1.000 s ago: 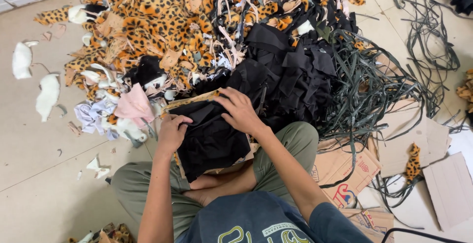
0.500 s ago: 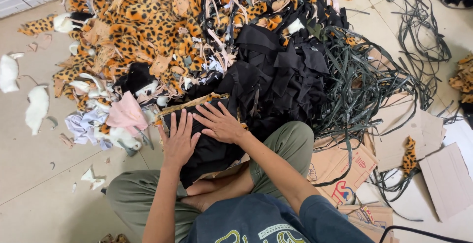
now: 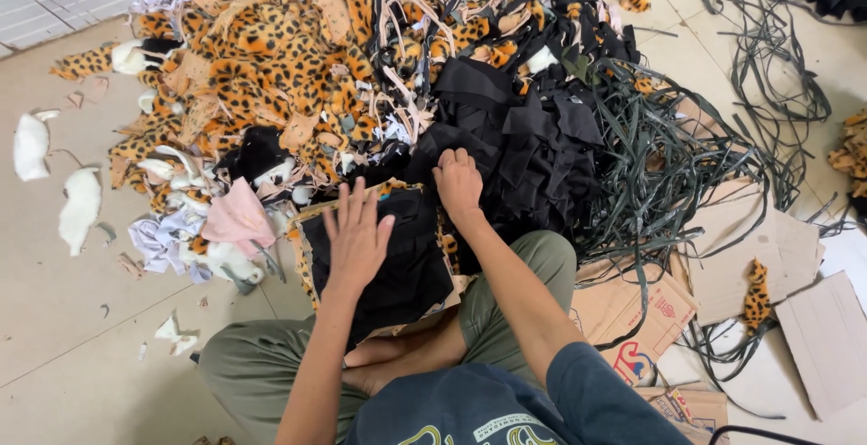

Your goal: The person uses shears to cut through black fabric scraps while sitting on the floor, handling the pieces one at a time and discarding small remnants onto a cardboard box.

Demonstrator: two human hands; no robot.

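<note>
The left hand [image 3: 357, 236] lay flat and fully open, fingers spread, palm pressed down on a stack of black cut fabric pieces [image 3: 397, 269] that rested on the person's lap, just near of the big heap. It gripped nothing (only pressed). The stack sat on a leopard-print fabric piece [image 3: 305, 255] whose spotted edge showed along its left and far sides.

The right hand [image 3: 458, 183] reached a little farther, to the near edge of a pile of loose black fabric scraps [image 3: 519, 143], with its fingers curled down into the cloth; whether it had actually pinched a piece could not be told, since the fingertips were buried.

To the far left spread a mound of orange leopard-print plush offcuts [image 3: 244, 66] mixed with beige strips. A pink fabric scrap [image 3: 237, 219] lay just left of the stack. On the right a tangle of dark green-grey fabric strips [image 3: 668, 156] trailed over flattened brown cardboard sheets [image 3: 750, 246]. White fluffy plush bits [image 3: 79, 206] lay well apart on the tiled floor [image 3: 63, 319] at the left.
</note>
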